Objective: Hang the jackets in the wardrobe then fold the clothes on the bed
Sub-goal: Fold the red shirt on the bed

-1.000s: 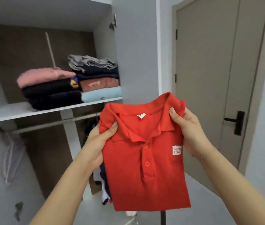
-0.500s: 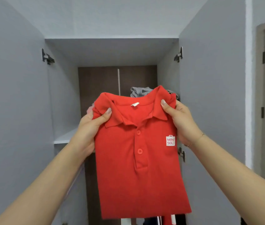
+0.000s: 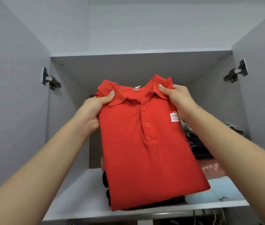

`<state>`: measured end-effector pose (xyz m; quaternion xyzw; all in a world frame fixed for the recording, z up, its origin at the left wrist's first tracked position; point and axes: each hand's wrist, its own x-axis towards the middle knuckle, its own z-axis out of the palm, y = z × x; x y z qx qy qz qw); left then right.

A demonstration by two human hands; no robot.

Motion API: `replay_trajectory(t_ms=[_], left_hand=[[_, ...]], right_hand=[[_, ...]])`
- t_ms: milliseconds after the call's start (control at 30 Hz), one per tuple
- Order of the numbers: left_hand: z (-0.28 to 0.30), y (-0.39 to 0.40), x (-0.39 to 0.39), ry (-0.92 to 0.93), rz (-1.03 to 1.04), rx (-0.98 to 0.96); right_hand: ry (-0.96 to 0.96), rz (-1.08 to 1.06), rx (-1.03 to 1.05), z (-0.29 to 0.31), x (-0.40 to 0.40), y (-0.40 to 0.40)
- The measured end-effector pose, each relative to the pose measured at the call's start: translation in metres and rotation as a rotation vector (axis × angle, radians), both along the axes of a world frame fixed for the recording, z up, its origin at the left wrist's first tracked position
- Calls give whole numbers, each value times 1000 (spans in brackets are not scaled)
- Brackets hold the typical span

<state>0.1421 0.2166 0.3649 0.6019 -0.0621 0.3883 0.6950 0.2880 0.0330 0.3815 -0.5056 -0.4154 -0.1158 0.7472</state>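
Grey wardrobe walls (image 3: 15,98) rise on both sides of you, with the upper compartment open straight ahead and a metal hinge (image 3: 51,80) on each side panel. Your left hand (image 3: 92,111) pinches the left shoulder of a folded red polo shirt (image 3: 144,151), thumb on top of the collar and fingers curled behind the fabric. Your right hand (image 3: 177,98) grips the right shoulder the same way, thumb pressed on the collar edge. You hold the shirt up in front of the compartment, collar far and hem near, its front facing you, with two buttons and a small white logo patch (image 3: 174,117) beside your right wrist. Behind and below the shirt, the pale shelf (image 3: 73,197) carries stacked folded clothes: a dark pile (image 3: 107,184) mostly hidden behind the shirt, and to the right a stack (image 3: 209,168) with grey, navy, pink and light blue layers.
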Motion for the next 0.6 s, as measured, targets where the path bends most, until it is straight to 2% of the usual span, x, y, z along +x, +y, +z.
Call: replay_trajectory(t_ms=[100, 200, 300, 367, 400, 467, 533, 600], left_hand=[[41, 41, 51, 104, -25, -25], [50, 79, 108, 192, 8, -17], [19, 109, 151, 301, -10, -26], [-8, 122, 168, 425, 15, -28], [-22, 127, 171, 493, 26, -4], [-42, 131, 169, 591, 3, 35], [-51, 129, 156, 635, -32, -2], [-61, 127, 134, 617, -101, -10]], right_hand=[[18, -80, -59, 36, 49, 44], [81, -223, -206, 45, 95, 85], [209, -231, -615, 19, 125, 107], [201, -199, -984, -8, 125, 107], [161, -231, -1093, -19, 127, 105], [78, -348, -1131, -37, 127, 96], [-3, -446, -1067, -46, 125, 82], [-40, -389, -1024, -53, 124, 68]])
